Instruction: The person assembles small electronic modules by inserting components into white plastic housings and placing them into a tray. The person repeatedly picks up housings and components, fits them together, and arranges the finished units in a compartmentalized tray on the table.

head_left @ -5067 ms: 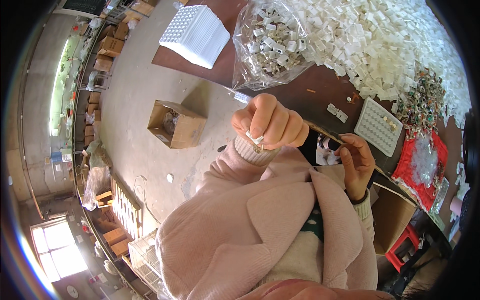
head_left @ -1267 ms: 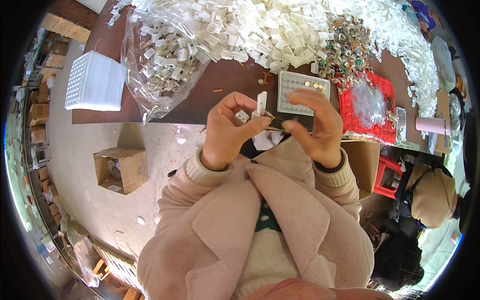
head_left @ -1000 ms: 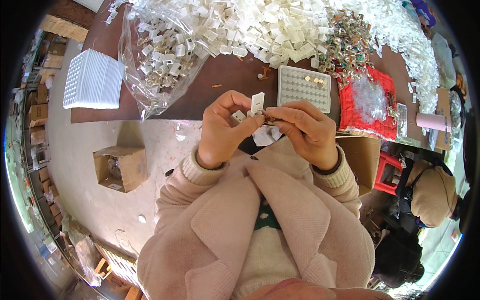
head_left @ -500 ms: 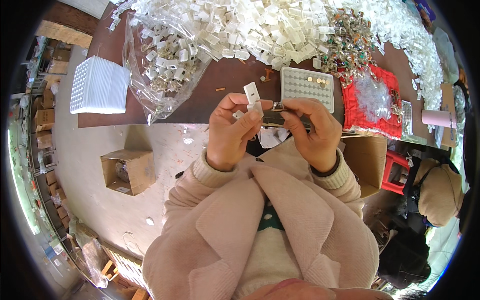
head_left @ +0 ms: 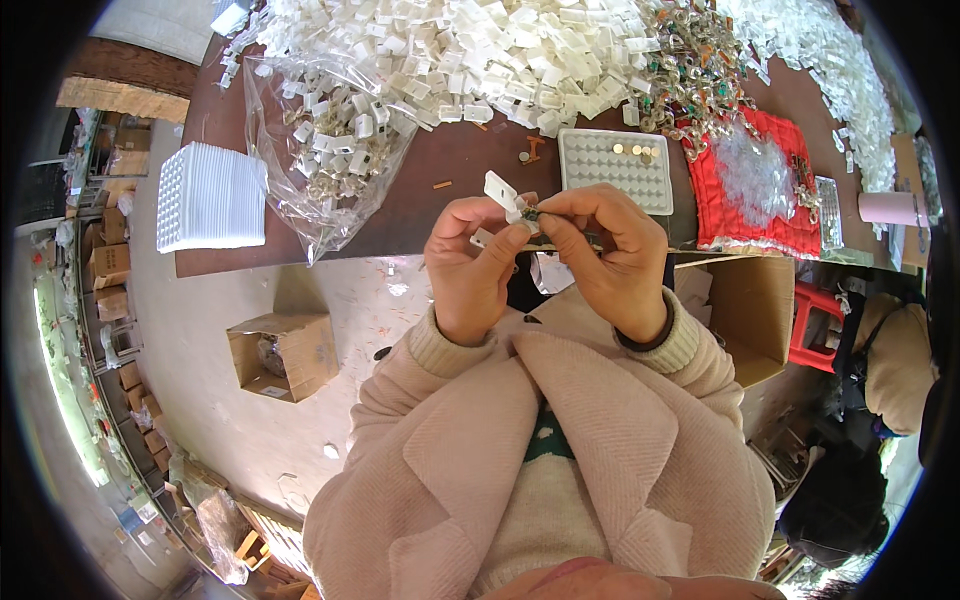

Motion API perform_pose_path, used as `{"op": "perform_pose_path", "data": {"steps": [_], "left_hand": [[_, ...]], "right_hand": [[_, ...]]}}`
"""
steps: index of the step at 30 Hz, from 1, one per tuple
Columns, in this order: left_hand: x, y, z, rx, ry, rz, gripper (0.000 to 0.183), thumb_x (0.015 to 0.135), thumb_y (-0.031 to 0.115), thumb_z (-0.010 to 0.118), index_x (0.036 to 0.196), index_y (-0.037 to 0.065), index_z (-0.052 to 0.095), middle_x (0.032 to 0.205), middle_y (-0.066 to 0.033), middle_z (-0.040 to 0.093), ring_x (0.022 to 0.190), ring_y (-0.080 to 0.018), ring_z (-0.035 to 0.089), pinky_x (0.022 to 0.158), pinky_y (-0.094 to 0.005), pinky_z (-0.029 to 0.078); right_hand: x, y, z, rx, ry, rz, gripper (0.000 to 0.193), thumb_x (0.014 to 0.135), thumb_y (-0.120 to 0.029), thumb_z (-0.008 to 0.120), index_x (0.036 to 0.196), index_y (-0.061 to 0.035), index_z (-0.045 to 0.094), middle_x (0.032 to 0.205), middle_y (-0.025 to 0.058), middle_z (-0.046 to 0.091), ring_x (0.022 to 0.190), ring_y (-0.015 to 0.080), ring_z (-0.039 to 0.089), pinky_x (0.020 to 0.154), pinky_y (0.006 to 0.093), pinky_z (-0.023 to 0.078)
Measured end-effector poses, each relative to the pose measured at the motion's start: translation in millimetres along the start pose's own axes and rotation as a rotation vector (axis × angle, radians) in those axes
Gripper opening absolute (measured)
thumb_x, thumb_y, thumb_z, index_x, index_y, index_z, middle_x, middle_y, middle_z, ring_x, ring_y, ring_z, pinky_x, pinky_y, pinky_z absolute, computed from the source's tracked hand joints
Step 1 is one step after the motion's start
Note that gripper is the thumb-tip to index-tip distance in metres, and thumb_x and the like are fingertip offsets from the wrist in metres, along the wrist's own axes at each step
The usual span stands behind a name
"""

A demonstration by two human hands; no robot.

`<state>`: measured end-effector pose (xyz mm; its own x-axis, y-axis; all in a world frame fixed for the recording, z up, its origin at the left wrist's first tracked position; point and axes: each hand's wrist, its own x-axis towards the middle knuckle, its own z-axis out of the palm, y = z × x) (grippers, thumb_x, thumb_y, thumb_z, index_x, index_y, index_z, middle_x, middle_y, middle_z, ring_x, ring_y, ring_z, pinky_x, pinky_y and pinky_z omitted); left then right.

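My left hand [head_left: 468,268] is closed around a small white plastic case [head_left: 499,190], its flap standing up above the thumb. A second small white piece [head_left: 481,238] shows between the fingers of that hand. My right hand [head_left: 618,262] pinches a tiny dark, metallic-looking part [head_left: 531,213] and holds it against the open case; the fingertips cover much of it. Beyond the hands lies a pale tray [head_left: 614,180] with rows of round hollows, a few gold-coloured discs [head_left: 635,151] in its upper row.
White cases [head_left: 520,60] are heaped along the table's [head_left: 400,222] far side. Near them are a clear bag [head_left: 350,215] of filled cases, stacked white trays [head_left: 212,200], a heap of small wired parts [head_left: 690,75] and a red cloth [head_left: 735,228]. Cardboard boxes [head_left: 305,360] stand below.
My right hand has moved left, bringing the small part from beside the case to its opening. The case has tilted in my left hand. The whole view has shifted slightly.
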<state>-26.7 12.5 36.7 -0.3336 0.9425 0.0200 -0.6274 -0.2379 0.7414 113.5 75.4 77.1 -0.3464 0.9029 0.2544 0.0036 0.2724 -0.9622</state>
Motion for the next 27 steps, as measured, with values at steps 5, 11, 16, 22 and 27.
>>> {"op": "perform_pose_path", "data": {"steps": [5,11,16,22,27], "left_hand": [[-1,-2,2,0.099,0.022,0.104,0.028,0.084,-0.012,0.072,0.106,0.001,0.061,0.111,-0.0161,0.07,0.088,-0.0116,0.063,0.08,-0.0251,0.055],[1,-2,-5,0.188,-0.036,0.141,0.029,0.083,-0.009,0.074,0.107,0.0,0.06,0.112,-0.0177,0.07,0.09,-0.0134,0.066,0.08,-0.026,0.055],[2,-2,-7,0.164,-0.049,0.144,0.029,0.083,-0.009,0.074,0.107,0.0,0.06,0.112,-0.0179,0.071,0.09,-0.0136,0.066,0.08,-0.0264,0.055],[2,-3,-7,0.042,-0.065,0.119,0.028,0.083,-0.009,0.074,0.106,0.0,0.061,0.11,-0.0171,0.071,0.089,-0.0134,0.066,0.08,-0.0268,0.055],[2,-3,-10,0.166,-0.064,0.187,0.028,0.083,-0.011,0.073,0.106,0.0,0.061,0.108,-0.0161,0.07,0.088,-0.0133,0.065,0.079,-0.027,0.056]], "right_hand": [[-1,-3,-3,0.029,-0.041,0.043,0.013,0.085,0.003,0.071,0.098,0.0,0.071,0.088,0.0072,0.07,0.072,0.0103,0.065,0.064,0.0226,0.05],[0,-7,-10,0.216,-0.13,0.252,0.013,0.088,0.0,0.07,0.101,0.0024,0.071,0.088,0.0029,0.07,0.07,0.0043,0.061,0.06,0.0193,0.048],[1,-6,-10,0.319,-0.153,0.339,0.012,0.09,-0.002,0.069,0.101,0.0017,0.072,0.084,0.0002,0.069,0.065,0.0018,0.058,0.057,0.0169,0.046],[0,-5,-9,0.343,-0.152,0.381,0.012,0.09,-0.003,0.07,0.102,0.0008,0.072,0.082,-0.0006,0.069,0.064,0.0016,0.058,0.057,0.0166,0.046],[0,-1,-11,0.354,-0.2,0.298,0.014,0.089,-0.001,0.07,0.103,0.0016,0.073,0.086,0.0022,0.068,0.065,0.0039,0.06,0.057,0.0174,0.047]]}}
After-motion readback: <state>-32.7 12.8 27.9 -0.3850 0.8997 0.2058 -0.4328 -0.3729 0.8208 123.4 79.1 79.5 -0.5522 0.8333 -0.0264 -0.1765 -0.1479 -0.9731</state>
